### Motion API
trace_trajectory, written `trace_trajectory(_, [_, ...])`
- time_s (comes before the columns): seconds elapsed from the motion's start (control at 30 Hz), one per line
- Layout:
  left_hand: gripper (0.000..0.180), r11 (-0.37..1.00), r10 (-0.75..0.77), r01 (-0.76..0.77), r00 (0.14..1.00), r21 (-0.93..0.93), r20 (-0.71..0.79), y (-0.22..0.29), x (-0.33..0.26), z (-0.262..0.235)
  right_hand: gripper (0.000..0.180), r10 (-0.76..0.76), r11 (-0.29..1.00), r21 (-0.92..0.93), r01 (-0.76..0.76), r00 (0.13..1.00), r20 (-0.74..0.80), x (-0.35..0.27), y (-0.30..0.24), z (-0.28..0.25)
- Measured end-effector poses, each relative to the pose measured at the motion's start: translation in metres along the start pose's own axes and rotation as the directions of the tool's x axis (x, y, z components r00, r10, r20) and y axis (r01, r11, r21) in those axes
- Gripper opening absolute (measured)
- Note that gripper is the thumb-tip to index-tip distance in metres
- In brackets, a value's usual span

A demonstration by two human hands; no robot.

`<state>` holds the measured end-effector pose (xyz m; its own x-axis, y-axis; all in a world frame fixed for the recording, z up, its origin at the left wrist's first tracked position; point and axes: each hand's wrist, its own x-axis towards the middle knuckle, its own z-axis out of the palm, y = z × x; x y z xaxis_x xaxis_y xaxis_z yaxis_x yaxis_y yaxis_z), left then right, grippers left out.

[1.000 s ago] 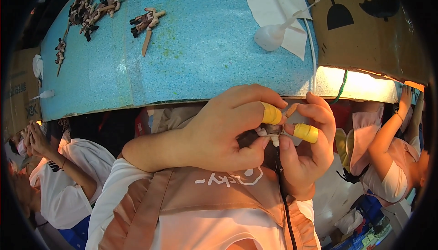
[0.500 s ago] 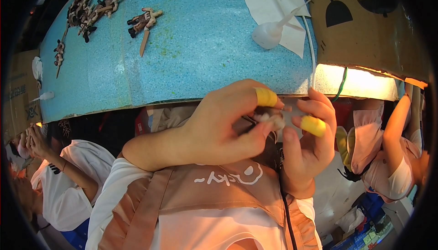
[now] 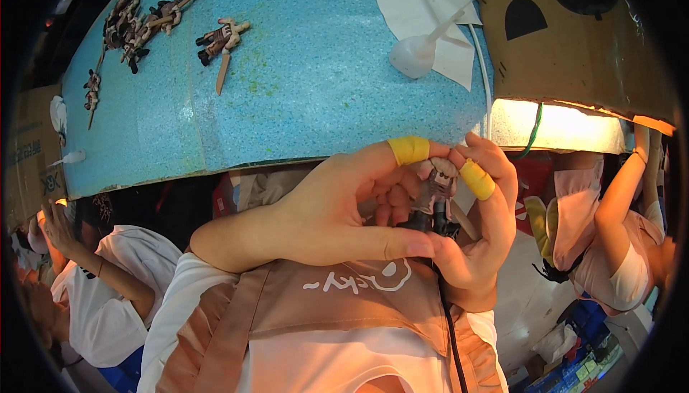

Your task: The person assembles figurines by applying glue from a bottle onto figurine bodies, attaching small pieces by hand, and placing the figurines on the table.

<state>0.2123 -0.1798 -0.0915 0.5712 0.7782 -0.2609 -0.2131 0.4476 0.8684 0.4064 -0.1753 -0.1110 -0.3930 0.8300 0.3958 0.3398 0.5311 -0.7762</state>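
Between my two hands, just beyond the near edge of the table, is a small figurine with a pale head, brownish clothing and black boots, standing upright. My left hand grips it from the left, with the thumb by its boots and a yellow-taped finger near its head. From the right my right hand closes on it, another yellow-taped finger beside its head. A thin flat brown strip shows at its right side, partly hidden by the fingers.
On the blue tabletop lies a similar figurine with a flat brown strip. More figurines are heaped at far left. A white thin-spouted squeeze bottle rests on white paper, beside a cardboard box. People sit on both sides.
My hands have come together, and the figurine has turned upright into plain view between them. At the left, another person's hands have shifted.
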Motion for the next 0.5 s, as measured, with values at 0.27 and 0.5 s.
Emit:
trace_trajectory(0.27, [0.073,0.99,0.071,-0.065,0.997,0.129,-0.043,-0.002,-0.002,0.001,0.065,0.367,0.841,0.445,-0.309,0.929,-0.05,-0.007,-0.01,0.009])
trace_trajectory(0.5, [0.073,0.98,0.157,-0.156,0.988,0.123,-0.002,-0.012,-0.002,-0.001,0.065,0.149,0.922,0.36,-0.144,0.989,0.015,-0.005,-0.004,0.007])
